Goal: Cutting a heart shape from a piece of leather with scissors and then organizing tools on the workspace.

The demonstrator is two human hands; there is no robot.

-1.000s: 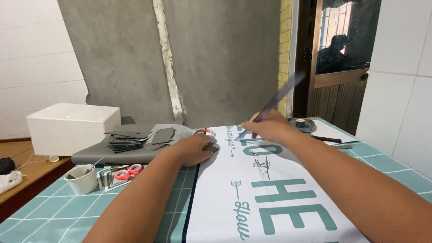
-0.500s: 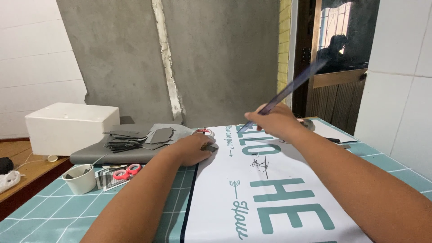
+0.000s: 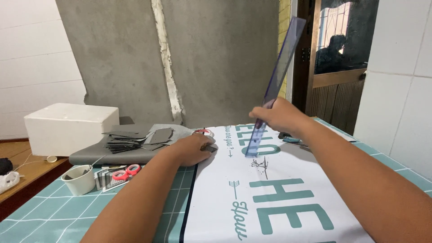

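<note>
Head view: the right hand (image 3: pixel 275 118) has its grip clenched around a long, clear bluish ruler (image 3: pixel 276 76). The ruler stands steeply tilted; its lower end touches the white printed sheet (image 3: pixel 288 198) just below the grip, and its upper end rises far above the grip toward the doorway. The left hand (image 3: pixel 191 150) lies to the left of that grip. It presses flat on the left edge of the sheet, and a small dark object is partly under its fingers; I cannot tell whether the fingers grasp it or only rest on it. Beyond the left hand there is a roll of tape (image 3: pixel 202 132) and a pile of grey cut pieces (image 3: pixel 130 139). Farther left on the teal worktop (image 3: pixel 45 211) stand a white cup (image 3: pixel 77 179) and scissors with red handles (image 3: pixel 126 172). I judge that the ruler is being positioned on the sheet; laying it flat would call for lowering the raised end while the left hand steadies the sheet.
</note>
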